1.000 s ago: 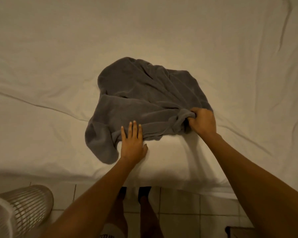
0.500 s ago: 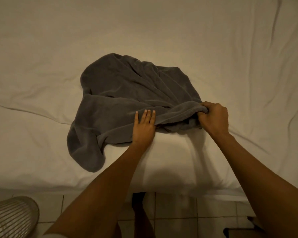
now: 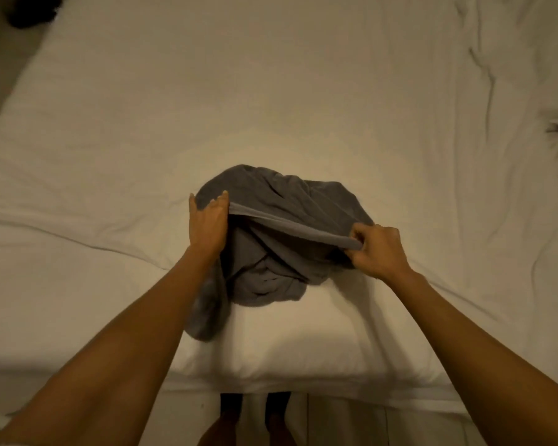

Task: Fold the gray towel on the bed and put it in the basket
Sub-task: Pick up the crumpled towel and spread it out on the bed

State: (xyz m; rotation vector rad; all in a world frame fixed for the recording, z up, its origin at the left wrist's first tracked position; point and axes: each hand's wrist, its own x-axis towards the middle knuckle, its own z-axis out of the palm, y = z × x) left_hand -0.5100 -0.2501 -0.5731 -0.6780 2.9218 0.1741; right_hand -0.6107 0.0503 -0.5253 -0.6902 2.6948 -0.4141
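Hands, left (image 3: 207,225) and right (image 3: 379,249), stretch gray towel (image 3: 290,204) edge over bed (image 3: 271,91)

The scene was dim and warm-toned, lit mostly from above and in front, with a pale bright pool on the bed sheet (image 3: 303,130) that faded toward the edges. Corners fell into shadow. The lower end of the gray towel (image 3: 207,317) was smeared by motion blur. Wide-angle distortion curved the bed's edges.
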